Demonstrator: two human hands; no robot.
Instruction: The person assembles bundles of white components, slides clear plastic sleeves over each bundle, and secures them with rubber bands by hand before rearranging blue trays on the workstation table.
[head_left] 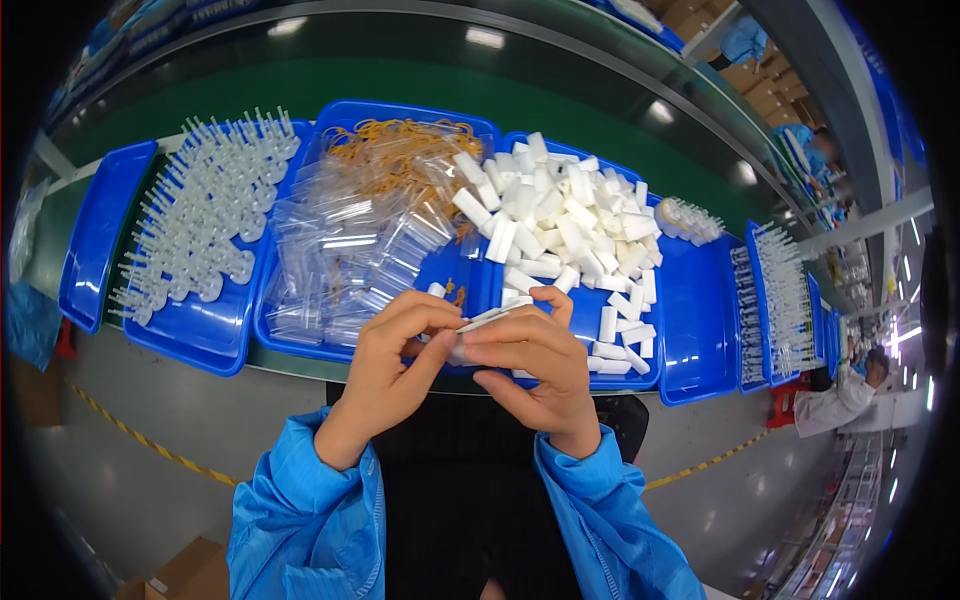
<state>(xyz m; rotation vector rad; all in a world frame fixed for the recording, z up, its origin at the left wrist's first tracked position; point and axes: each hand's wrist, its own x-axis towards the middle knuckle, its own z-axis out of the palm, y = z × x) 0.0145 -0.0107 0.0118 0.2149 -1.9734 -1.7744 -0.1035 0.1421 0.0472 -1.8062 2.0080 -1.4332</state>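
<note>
My left hand (385,368) and my right hand (540,362) meet in front of the trays, fingers pinched together around a small white piece (484,319). Only its thin pale upper edge shows between the fingertips; its full shape is hidden. Just beyond my right hand, a heap of white rectangular blocks (580,222) fills much of a blue tray. Behind my left hand, another blue tray (452,270) holds clear plastic sleeves (345,235) and tangled orange-yellow rubber bands (400,148).
Translucent stemmed parts (205,205) stand in rows on a blue tray (205,338) at the left. A blue tray (692,345) to the right carries a cluster of small parts (690,220). Farther right are more stemmed parts (782,290). A green conveyor (420,75) runs behind; co-workers sit beyond.
</note>
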